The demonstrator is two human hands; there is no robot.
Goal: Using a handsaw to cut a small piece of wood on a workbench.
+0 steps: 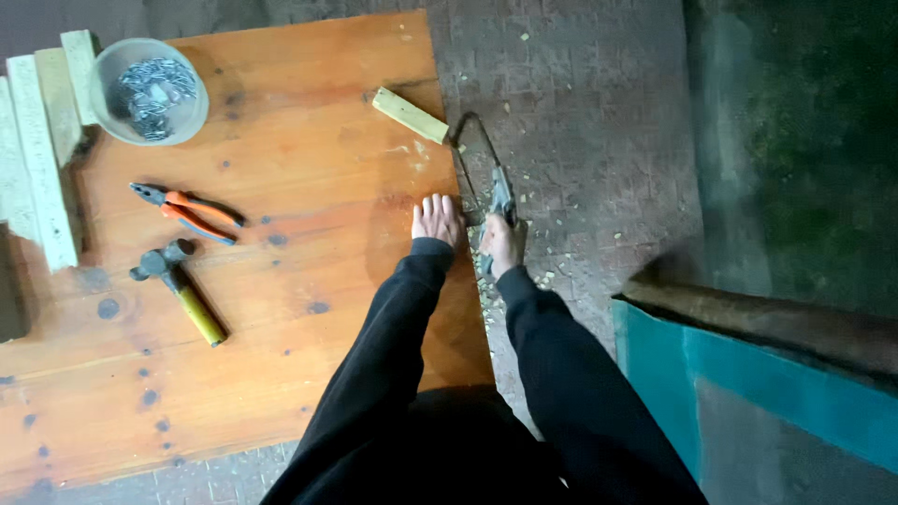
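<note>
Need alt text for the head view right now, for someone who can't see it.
A person's left hand presses flat near the right edge of a wooden board while the right hand grips a hacksaw at that edge. On the board lie a short wood block, pliers, a hammer and a bowl of nails.

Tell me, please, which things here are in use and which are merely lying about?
In use: hacksaw gripped by right hand; wooden board pressed by left hand.
Lying about: pliers, hammer, bowl of nails, small wood block, stacked wood strips.
</note>
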